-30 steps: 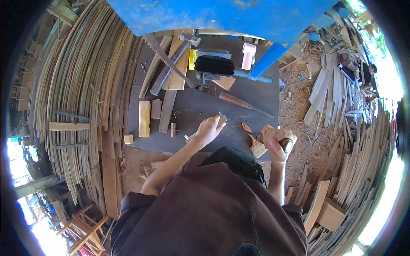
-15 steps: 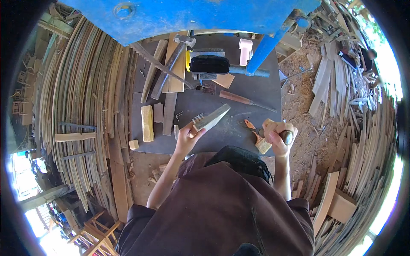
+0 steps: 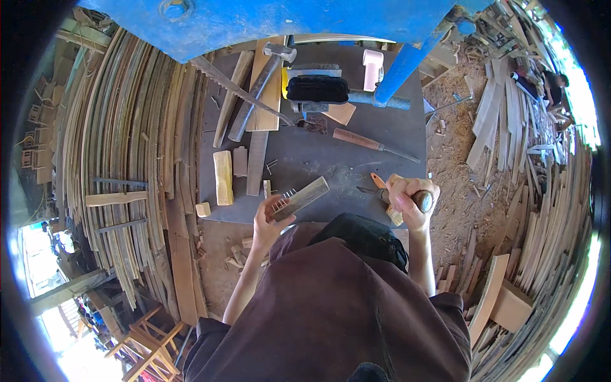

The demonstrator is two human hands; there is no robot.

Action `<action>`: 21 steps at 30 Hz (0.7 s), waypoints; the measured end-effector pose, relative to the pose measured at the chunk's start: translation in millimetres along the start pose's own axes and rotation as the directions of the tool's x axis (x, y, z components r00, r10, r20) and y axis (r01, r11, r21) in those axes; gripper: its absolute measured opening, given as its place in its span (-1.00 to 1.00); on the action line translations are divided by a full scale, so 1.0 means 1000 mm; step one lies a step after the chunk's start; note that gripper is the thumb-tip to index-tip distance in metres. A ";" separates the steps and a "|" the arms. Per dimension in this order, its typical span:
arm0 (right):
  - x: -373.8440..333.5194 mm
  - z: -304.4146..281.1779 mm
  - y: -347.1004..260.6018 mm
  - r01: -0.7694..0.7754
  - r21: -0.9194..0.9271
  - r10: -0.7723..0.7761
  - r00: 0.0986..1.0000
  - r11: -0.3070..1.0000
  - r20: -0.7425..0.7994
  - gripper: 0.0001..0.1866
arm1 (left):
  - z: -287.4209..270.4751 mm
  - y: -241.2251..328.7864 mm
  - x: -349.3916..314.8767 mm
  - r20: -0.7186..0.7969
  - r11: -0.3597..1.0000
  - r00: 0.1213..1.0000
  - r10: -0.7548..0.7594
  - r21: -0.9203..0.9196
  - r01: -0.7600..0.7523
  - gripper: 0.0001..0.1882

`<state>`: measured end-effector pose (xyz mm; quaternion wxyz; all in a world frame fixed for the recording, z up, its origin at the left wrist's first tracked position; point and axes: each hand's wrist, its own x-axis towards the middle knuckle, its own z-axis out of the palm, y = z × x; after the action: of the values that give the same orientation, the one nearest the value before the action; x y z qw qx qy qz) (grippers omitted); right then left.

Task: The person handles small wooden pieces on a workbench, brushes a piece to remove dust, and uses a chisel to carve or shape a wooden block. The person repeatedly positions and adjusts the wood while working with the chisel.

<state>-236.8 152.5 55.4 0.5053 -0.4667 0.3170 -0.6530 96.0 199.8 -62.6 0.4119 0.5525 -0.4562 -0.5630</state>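
In my left hand (image 3: 268, 221) is a wooden block (image 3: 305, 198), gripped at its near left end and slanting up to the right. A row of pale, comb-like bars (image 3: 284, 201) shows along its far edge by my fingers; I cannot make out whether they are cut into it. My right hand (image 3: 409, 198) is wrapped round the wooden handle of a bladed hand tool (image 3: 423, 201), its butt toward me. The short dark blade points left, apart from the block. Partly behind the right hand lies a flat paintbrush (image 3: 378, 180) with an orange handle.
On the dark table (image 3: 305, 149) lie a wooden-handled file-like tool (image 3: 359, 139), a hammer (image 3: 262, 95), a toothed metal bar (image 3: 235, 89) and several wood pieces. A blue metal frame (image 3: 286, 19) overhangs the far side. Stacked planks (image 3: 127, 159) stand at the left.
The block has shifted left and toward me with my left hand and turned, showing a narrower face. My right hand has turned slightly, and the tool's blade now shows.
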 end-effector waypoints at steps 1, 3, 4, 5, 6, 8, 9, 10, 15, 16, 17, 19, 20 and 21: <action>-0.001 -0.001 0.000 -0.003 -0.007 0.003 1.000 1.000 -0.004 -0.72 | 0.005 0.002 0.001 -0.051 0.995 0.994 0.093 0.033 -0.092 -0.37; -0.001 -0.001 0.000 -0.010 -0.017 0.010 1.000 1.000 -0.009 -0.71 | 0.016 0.018 0.006 -0.146 0.957 0.949 0.281 0.114 -0.266 -0.31; -0.001 -0.002 0.000 -0.010 -0.016 0.010 1.000 1.000 -0.010 -0.71 | 0.019 0.034 0.010 -0.103 0.866 0.925 0.365 0.402 -0.297 -0.32; -0.001 -0.002 0.000 -0.009 -0.014 0.009 1.000 1.000 -0.012 -0.71 | 0.023 0.051 0.013 -0.035 0.693 0.900 0.434 0.652 -0.308 -0.33; -0.002 -0.003 0.000 -0.008 -0.013 0.007 1.000 1.000 -0.015 -0.71 | 0.025 0.060 0.018 0.053 0.454 0.876 0.478 0.840 -0.299 -0.33; -0.002 -0.002 0.001 -0.012 -0.013 0.012 1.000 1.000 -0.025 -0.71 | 0.029 0.053 0.025 0.200 0.428 0.865 0.460 0.804 -0.413 -0.35; -0.003 0.000 0.002 -0.014 -0.015 0.014 0.999 1.000 -0.032 -0.71 | 0.031 0.050 0.028 0.274 0.416 0.851 0.448 0.779 -0.470 -0.35; -0.003 0.001 0.003 -0.024 -0.007 0.024 0.999 1.000 -0.028 -0.72 | 0.035 0.051 0.031 0.284 0.532 0.909 0.306 0.741 -0.410 -0.43; -0.004 0.006 0.000 -0.040 -0.008 0.039 0.999 0.999 -0.018 -0.74 | 0.053 0.035 0.051 0.299 0.393 0.889 0.348 0.814 -0.427 -0.62; -0.004 0.004 -0.001 -0.039 -0.018 0.038 0.999 0.999 -0.024 -0.74 | 0.054 0.039 0.054 0.284 0.388 0.895 0.344 0.825 -0.411 -0.62; -0.004 0.002 -0.002 -0.038 -0.027 0.037 0.999 0.999 -0.030 -0.74 | 0.054 0.042 0.057 0.269 0.382 0.901 0.340 0.836 -0.394 -0.62; -0.004 -0.003 -0.002 -0.046 -0.042 0.044 0.998 0.998 -0.048 -0.74 | 0.053 0.042 0.058 0.244 0.420 0.928 0.282 0.838 -0.348 -0.65; -0.004 -0.005 -0.002 -0.054 -0.048 0.051 0.997 0.997 -0.060 -0.74 | 0.054 0.042 0.058 0.251 0.412 0.918 0.308 0.834 -0.367 -0.65; -0.004 -0.007 -0.001 -0.063 -0.053 0.059 0.996 0.997 -0.072 -0.73 | 0.054 0.042 0.057 0.257 0.404 0.907 0.334 0.830 -0.384 -0.65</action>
<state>-243.2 155.9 53.0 0.5003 -0.4472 0.3667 -0.6444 37.3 137.5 -37.4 0.1768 0.5576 -0.7935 -0.1680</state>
